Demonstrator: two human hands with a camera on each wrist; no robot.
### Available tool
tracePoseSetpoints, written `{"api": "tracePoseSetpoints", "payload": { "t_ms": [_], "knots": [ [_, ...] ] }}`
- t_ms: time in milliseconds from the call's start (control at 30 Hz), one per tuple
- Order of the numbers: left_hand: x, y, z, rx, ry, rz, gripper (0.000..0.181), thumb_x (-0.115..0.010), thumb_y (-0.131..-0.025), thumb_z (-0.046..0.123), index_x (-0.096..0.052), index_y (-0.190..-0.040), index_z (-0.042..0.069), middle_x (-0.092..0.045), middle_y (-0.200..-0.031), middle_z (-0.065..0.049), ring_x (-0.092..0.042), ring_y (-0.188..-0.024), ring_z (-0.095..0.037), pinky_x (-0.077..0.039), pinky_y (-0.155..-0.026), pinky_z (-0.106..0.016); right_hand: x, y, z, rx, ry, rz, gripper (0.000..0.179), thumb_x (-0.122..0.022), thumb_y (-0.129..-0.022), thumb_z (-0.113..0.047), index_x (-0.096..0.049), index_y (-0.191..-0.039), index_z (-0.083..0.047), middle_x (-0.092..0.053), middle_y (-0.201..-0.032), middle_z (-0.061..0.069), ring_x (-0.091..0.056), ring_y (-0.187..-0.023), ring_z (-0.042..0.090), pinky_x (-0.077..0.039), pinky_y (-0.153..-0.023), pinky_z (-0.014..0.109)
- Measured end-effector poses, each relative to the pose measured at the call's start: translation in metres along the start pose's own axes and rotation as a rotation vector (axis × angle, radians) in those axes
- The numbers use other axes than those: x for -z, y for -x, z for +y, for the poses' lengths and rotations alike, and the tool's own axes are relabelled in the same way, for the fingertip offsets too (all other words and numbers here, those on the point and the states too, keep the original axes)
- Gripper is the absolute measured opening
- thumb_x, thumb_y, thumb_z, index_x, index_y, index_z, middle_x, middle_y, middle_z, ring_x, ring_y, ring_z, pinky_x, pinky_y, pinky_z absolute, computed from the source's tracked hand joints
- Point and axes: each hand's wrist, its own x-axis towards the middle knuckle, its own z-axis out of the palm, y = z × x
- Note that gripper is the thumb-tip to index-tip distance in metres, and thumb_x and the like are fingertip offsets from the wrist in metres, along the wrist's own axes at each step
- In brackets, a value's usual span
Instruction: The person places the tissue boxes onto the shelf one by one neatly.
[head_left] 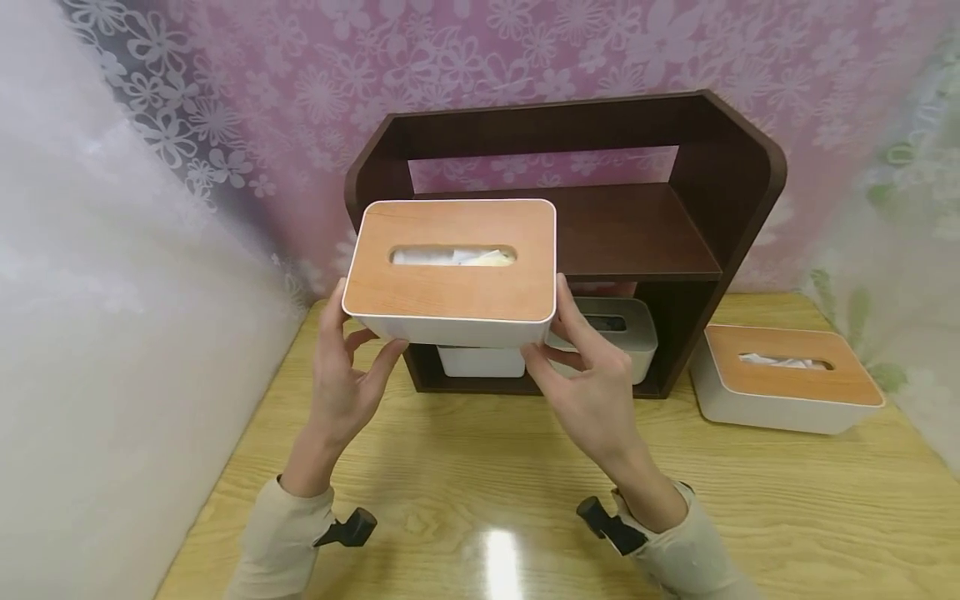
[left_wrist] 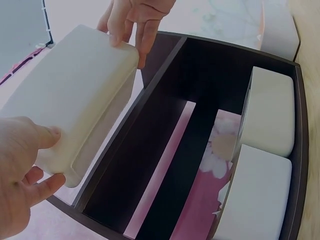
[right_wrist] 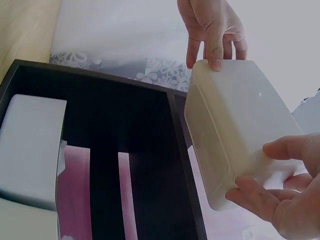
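A white tissue box (head_left: 457, 287) with a wood-grain lid is held up in front of a dark brown shelf (head_left: 622, 229), with tissue showing in its slot. My left hand (head_left: 341, 379) grips its left end, thumb at the front lower edge and fingers along the side. At the right end, my right hand (head_left: 592, 383) grips it the same way. Both wrist views show the box's pale side and underside (left_wrist: 85, 80), with thumbs and fingers pressed at its corners (right_wrist: 235, 120).
In the shelf's lower compartment stand a white box (head_left: 480, 363) and a grey-lidded box (head_left: 622, 333). Another wood-lidded tissue box (head_left: 795, 375) rests on the wooden table (head_left: 450, 467), right of the shelf. Floral curtains (head_left: 300, 100) hang behind, and a pale wall (head_left: 112, 350) rises at left.
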Motion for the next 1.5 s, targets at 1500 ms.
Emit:
{"api": "tracePoseSetpoints", "payload": {
  "t_ms": [1500],
  "knots": [
    [-0.011,-0.015,-0.009,0.038,-0.03,0.05,0.084,-0.076,-0.073,-0.017,-0.034,-0.145,-0.01,-0.047,-0.141,-0.022,-0.053,-0.116,-0.03,-0.051,-0.091,-0.026,0.003,-0.031,0.018,-0.002,0.129,-0.076,0.077,-0.066,-0.087,0.0,-0.031,-0.155,-0.006,-0.046,-0.151,0.007,-0.055,-0.123,0.02,-0.053,-0.093,0.045]
  ]
}}
